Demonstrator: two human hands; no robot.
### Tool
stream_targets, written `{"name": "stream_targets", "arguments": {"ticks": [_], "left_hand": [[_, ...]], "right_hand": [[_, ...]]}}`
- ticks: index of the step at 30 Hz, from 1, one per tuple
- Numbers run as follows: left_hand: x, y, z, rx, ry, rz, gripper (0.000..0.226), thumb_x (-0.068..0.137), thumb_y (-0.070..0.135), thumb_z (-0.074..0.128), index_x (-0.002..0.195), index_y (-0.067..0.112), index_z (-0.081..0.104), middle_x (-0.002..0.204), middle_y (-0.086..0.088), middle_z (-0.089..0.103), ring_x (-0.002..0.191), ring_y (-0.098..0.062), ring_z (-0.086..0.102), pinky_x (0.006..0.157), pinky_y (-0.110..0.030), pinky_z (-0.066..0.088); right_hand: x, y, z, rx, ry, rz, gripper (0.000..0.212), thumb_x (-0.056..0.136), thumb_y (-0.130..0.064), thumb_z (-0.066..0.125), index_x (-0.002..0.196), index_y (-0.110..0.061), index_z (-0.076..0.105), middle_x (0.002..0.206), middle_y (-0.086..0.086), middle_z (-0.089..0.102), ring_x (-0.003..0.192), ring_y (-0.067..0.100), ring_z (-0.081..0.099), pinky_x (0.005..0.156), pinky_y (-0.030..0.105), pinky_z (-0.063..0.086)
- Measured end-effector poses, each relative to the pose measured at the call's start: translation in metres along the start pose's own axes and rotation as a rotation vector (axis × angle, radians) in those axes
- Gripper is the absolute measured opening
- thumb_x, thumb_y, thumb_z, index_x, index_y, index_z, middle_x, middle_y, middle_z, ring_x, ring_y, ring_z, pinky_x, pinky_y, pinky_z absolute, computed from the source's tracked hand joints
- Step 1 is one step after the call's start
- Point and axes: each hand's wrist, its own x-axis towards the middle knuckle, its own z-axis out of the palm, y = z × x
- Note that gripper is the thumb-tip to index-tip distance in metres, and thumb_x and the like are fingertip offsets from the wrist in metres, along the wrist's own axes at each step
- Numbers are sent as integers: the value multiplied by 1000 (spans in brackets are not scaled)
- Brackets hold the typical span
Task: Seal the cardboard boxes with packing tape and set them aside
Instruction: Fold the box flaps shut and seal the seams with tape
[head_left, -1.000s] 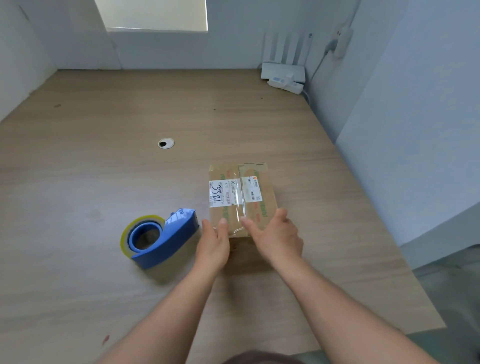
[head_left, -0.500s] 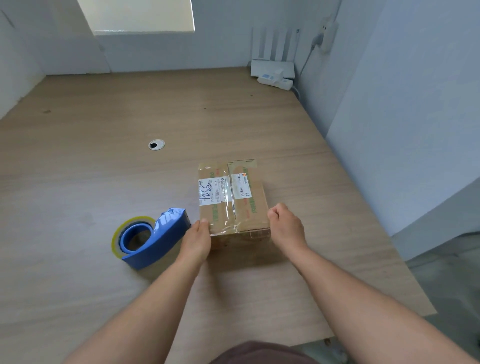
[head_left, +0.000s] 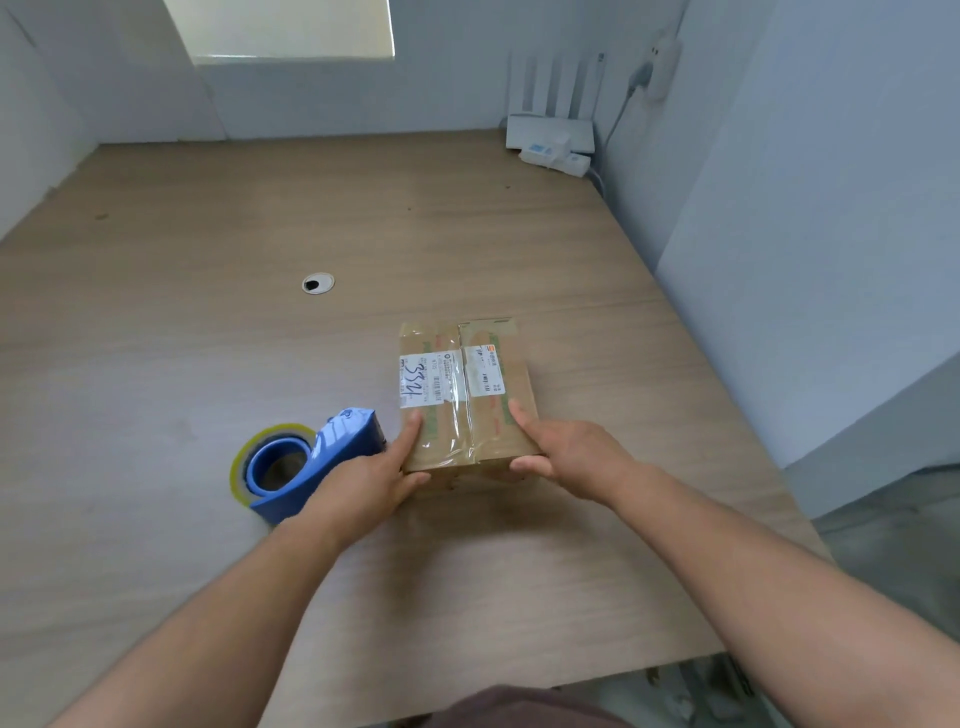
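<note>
Cardboard box (head_left: 464, 387) held at both near corners

It sits closed on the counter (head_left: 182, 338) with clear tape along its top seam, contents hidden. Left grip (head_left: 371, 480) and right grip (head_left: 571, 452) each clasp a near corner, thumbs on top. A blue tape dispenser (head_left: 306, 462) lies just left.

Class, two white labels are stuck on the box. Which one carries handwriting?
The label nearer the tape dispenser: large dark-blue handwritten digits run across it. The other label shows only small print and an orange mark.

Box (head_left: 467, 364) on table (head_left: 208, 338), tape dispenser (head_left: 311, 462) just left, router (head_left: 550, 137) far behind
</note>
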Motion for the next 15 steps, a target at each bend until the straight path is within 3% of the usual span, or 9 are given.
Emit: {"name": "stream_targets", "arguments": {"ticks": [4,9,13,15], "left_hand": [[-7,-11,9,-201,-15,-25,64,102,42,30,148,40,-15,110,-13,67,89,-23,62,86,-33,47],[-11,4,19,-521,189,-153,55,103,25,32,151,39,8,124,-13,62,105,-28,58,91,-32,42],[-7,15,20,-494,242,-219,57,101,19,30,151,41,13,116,-15,63,96,-30,59,86,-36,47],[-7,16,17,-452,224,-208,58,101,18,29,150,43,11,112,-15,64,92,-28,59,84,-37,48]], "right_hand": [[-2,-6,10,125,63,50,77,95,-50,47,153,-29,2,128,16,59,113,33,55,92,33,41],[-9,-17,31,335,200,171,74,96,-42,51,153,-28,7,117,15,65,106,35,58,91,35,43],[-16,-23,34,704,213,218,66,96,-16,49,152,-31,17,87,11,69,77,28,68,85,34,52],[-18,-24,30,830,206,224,66,95,-5,42,151,-32,19,81,9,66,72,26,69,83,32,54]]}}
